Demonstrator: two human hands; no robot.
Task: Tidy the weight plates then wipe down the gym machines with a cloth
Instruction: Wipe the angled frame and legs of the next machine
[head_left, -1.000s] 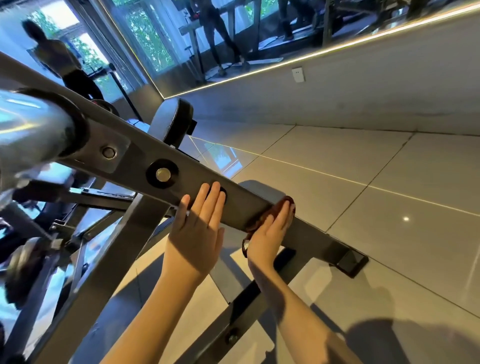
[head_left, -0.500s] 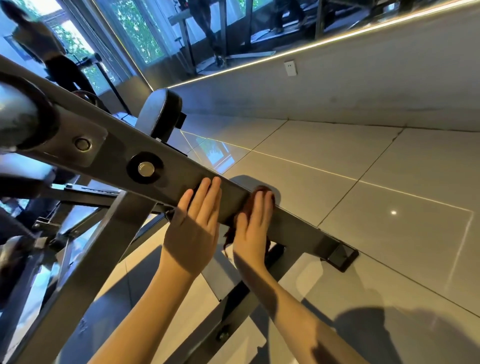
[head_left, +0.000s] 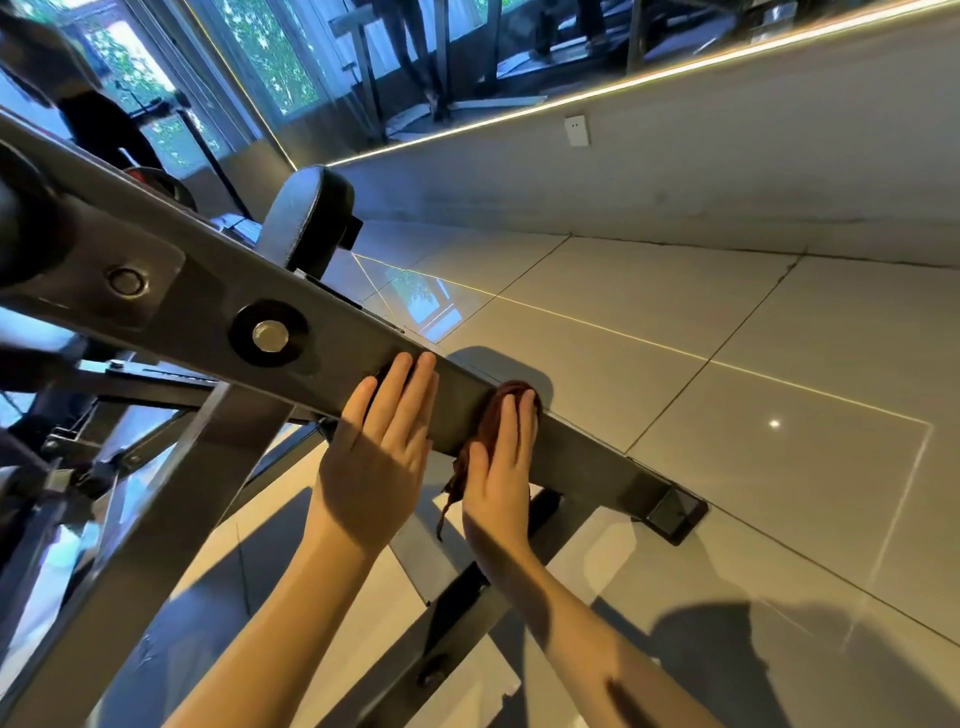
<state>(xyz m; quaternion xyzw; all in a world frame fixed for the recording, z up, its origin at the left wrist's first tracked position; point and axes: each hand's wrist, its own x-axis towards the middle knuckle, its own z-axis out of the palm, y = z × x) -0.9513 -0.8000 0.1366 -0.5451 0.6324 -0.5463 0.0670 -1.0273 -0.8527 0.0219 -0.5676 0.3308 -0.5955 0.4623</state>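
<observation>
– Where is the cloth (head_left: 483, 431)?
– Just right of centre, a dark red wad draped over the grey machine beam (head_left: 197, 312). It is bunched at the beam's upper edge, and a loose strand hangs off the lower edge towards 7 o'clock.
– And the beam's line?
– Its long axis runs from 10 o'clock down to 4 o'clock and ends in a black end cap (head_left: 675, 512) on the floor tiles (head_left: 753, 364).
– The hands?
– The right hand (head_left: 501, 483) presses flat on the cloth, fingers straight and together, pointing to 12 o'clock. The left hand (head_left: 376, 457) lies at its 9 o'clock, apart from it, also flat on the beam with fingers straight, pointing to 1 o'clock.
– Further out?
– A bolt (head_left: 270, 335) sits up the beam at 10 o'clock, with a padded roller (head_left: 311, 218) behind it.
</observation>
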